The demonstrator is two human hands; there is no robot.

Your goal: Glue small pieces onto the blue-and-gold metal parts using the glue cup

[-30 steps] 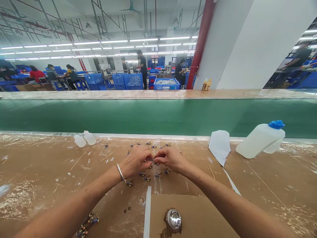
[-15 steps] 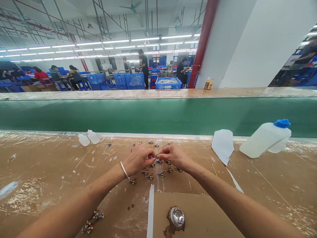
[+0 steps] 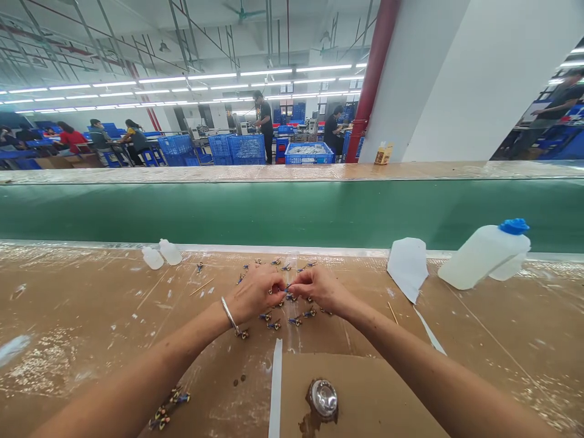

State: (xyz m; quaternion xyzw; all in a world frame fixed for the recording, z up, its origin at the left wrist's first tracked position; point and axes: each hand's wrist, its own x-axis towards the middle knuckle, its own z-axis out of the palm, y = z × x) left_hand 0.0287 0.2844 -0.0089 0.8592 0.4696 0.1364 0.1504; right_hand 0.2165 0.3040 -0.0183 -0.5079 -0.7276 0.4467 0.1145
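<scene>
Head view, centre of frame: left hand (image 3: 253, 293) and right hand (image 3: 319, 288) are brought together fingertip to fingertip, both pinched on one small blue-and-brass part (image 3: 286, 288) held just above the worktop (image 3: 91, 304), apparently so both hands can work on it. More loose parts (image 3: 283, 319) lie scattered just below and beyond the hands, within easy reach. A white jug (image 3: 483, 255) with blue cap lies tilted at right; two small bottles (image 3: 159, 254) sit at left. The brown, scuffed surface borders a green conveyor (image 3: 274, 213); other people work at blue crates (image 3: 237, 148) in the upper frame.

Green conveyor belt (image 3: 292, 213); blue-capped white bottle (image 3: 483, 255).
</scene>
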